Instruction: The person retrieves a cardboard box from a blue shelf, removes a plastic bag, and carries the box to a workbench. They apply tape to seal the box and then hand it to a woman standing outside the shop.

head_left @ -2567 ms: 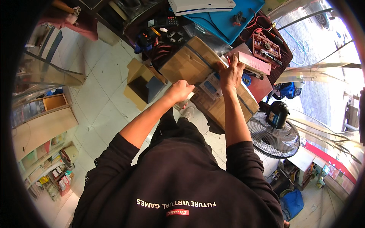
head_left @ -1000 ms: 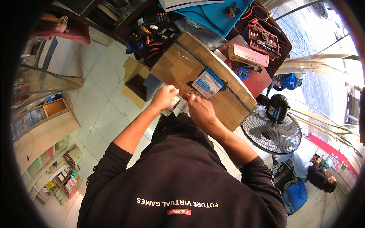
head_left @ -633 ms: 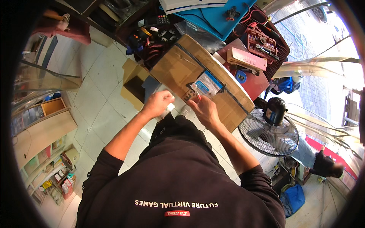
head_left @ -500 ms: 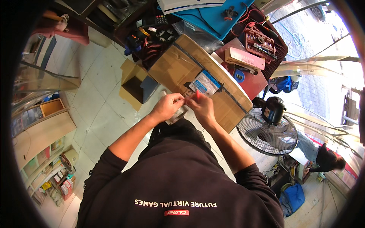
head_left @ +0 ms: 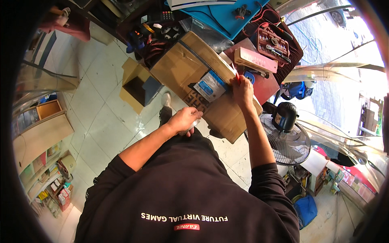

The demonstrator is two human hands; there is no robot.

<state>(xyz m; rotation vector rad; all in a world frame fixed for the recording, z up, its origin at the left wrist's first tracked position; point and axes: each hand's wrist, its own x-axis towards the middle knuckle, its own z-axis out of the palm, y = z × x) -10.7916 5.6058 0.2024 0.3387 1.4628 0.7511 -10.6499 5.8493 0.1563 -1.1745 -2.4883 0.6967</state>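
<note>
Two hands worked at a large cardboard box (head_left: 190, 71).

The big brown box stood tilted in front of the person, on the pale tiled floor (head_left: 93, 105), with a blue-and-white packet (head_left: 208, 86) lying on its top face and a black pedestal fan (head_left: 289, 139) just to its right. The right hand (head_left: 242, 88) rested on the box's far right edge, fingers closed around a thin red-handled tool (head_left: 235, 73). The left hand (head_left: 184, 120) hung near the box's near edge, fingers curled around a small pale object (head_left: 193, 125) too small to identify.
</note>
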